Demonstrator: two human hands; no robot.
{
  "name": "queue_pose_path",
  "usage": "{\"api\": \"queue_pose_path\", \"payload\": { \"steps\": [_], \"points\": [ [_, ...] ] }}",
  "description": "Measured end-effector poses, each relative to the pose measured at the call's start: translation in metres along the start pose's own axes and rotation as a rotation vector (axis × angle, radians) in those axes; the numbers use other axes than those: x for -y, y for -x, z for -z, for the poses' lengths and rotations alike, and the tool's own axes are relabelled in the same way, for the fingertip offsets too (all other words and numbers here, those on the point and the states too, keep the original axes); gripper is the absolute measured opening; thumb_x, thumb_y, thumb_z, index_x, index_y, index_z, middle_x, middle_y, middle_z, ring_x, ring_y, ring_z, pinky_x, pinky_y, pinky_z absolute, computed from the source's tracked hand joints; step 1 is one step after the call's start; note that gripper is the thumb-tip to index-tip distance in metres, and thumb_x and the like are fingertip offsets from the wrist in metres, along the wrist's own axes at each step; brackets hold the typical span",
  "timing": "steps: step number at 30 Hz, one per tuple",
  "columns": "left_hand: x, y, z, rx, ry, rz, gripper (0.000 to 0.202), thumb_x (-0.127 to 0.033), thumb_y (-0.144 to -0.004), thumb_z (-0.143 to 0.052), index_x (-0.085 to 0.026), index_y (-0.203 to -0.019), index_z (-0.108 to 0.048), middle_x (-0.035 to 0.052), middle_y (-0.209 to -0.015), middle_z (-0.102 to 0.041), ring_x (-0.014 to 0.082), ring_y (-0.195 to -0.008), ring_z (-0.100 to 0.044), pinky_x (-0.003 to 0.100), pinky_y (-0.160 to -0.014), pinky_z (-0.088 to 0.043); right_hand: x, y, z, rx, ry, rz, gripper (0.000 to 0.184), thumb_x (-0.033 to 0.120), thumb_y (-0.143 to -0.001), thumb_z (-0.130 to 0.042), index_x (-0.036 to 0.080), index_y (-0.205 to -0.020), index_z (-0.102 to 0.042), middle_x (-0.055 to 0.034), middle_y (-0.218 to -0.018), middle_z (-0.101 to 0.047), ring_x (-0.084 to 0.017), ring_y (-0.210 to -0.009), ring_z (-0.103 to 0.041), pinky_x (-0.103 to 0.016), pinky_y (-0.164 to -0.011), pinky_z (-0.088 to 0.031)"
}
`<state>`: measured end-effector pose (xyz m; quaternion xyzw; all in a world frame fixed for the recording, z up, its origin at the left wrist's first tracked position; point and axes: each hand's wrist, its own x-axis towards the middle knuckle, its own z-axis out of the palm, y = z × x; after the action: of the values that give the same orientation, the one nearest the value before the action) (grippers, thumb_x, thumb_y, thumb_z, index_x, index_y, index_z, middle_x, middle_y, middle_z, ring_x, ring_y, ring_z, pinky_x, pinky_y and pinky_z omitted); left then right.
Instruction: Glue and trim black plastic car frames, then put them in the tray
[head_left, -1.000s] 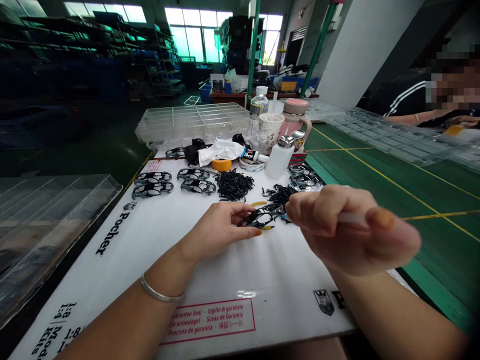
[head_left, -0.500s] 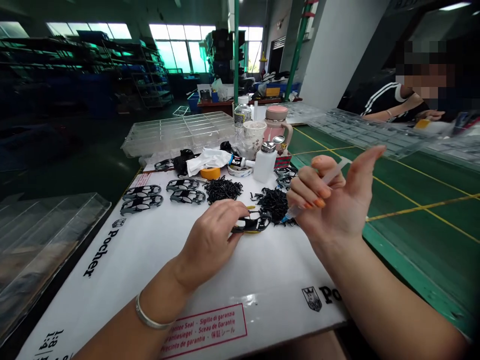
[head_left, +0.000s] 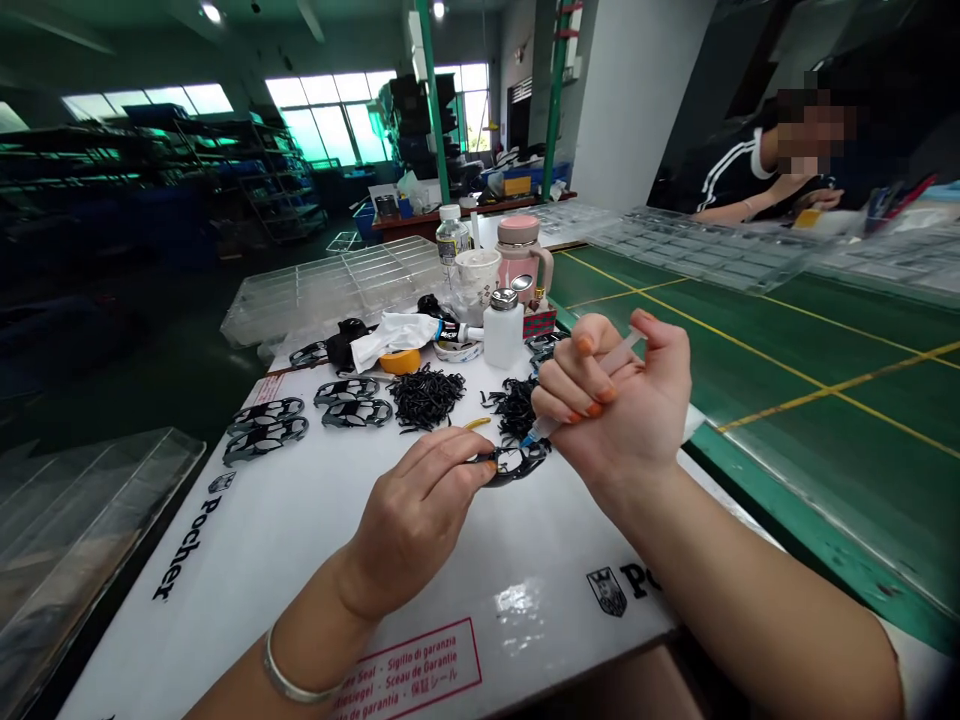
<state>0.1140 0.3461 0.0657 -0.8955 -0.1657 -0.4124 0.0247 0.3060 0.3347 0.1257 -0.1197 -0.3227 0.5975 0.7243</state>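
Left hand (head_left: 421, 510) pinches car-shell frame (head_left: 517, 477) at left end, long axis left-right. Right hand (head_left: 619, 405) curls round syringe (head_left: 617, 358), blue tip (head_left: 529, 440) at frame's far edge, contact unclear.

Two bare hands, ungloved. Left hand (head_left: 420, 510) wears bracelet (head_left: 274, 675) round wrist: slim, silver-coloured, smooth, rounded band, plain as far as I can see, soft shine along it. Orange nail (head_left: 487, 468) shows there; other nails on that side hidden from view. Right hand (head_left: 611, 400) has orange-painted nails (head_left: 584, 346) on several fingers, same warm shade, slight gloss. Right forearm (head_left: 750, 580) uncovered, wrist unadorned. Pale patch (head_left: 919, 655) near elbow, maybe sleeve, too dim to tell.
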Motion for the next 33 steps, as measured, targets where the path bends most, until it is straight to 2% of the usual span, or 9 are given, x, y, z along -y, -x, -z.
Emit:
{"api": "queue_pose_path", "payload": {
  "steps": [19,24,33],
  "points": [
    [-0.0016,0.001,0.001,0.002,0.015,-0.009,0.03,0.005,-0.077,-0.069,-0.013,-0.098,-0.058,0.0095,-0.109,-0.067,0.0197,-0.108,-0.061,0.036,-0.094,-0.055,-0.0036,0.0025,-0.0007,0.051,-0.003,0.002,0.034,0.038,-0.085,-0.044,0.019,-0.057,-0.041,0.0074,-0.04,-0.017,-0.007,-0.036,-0.012,-0.019,-0.036,-0.02],
    [-0.0016,0.0015,0.0007,0.0,0.01,-0.015,0.03,0.004,-0.076,-0.069,-0.013,-0.098,-0.058,0.0092,-0.109,-0.067,0.0197,-0.107,-0.061,0.036,-0.093,-0.056,-0.0035,0.0024,-0.0016,0.041,0.027,0.0,0.039,0.043,-0.087,-0.046,0.02,-0.056,-0.037,0.0078,-0.04,-0.016,-0.007,-0.036,-0.012,-0.019,-0.036,-0.02],
    [-0.0018,-0.0015,0.0011,-0.012,0.014,-0.018,0.031,0.006,-0.075,-0.069,-0.012,-0.098,-0.058,0.0099,-0.107,-0.067,0.0196,-0.105,-0.062,0.036,-0.091,-0.056,-0.0027,0.0028,-0.0012,0.048,0.023,0.017,0.038,0.04,-0.087,-0.044,0.02,-0.055,-0.036,0.0072,-0.041,-0.016,-0.007,-0.036,-0.013,-0.019,-0.036,-0.02]
  ]
}}
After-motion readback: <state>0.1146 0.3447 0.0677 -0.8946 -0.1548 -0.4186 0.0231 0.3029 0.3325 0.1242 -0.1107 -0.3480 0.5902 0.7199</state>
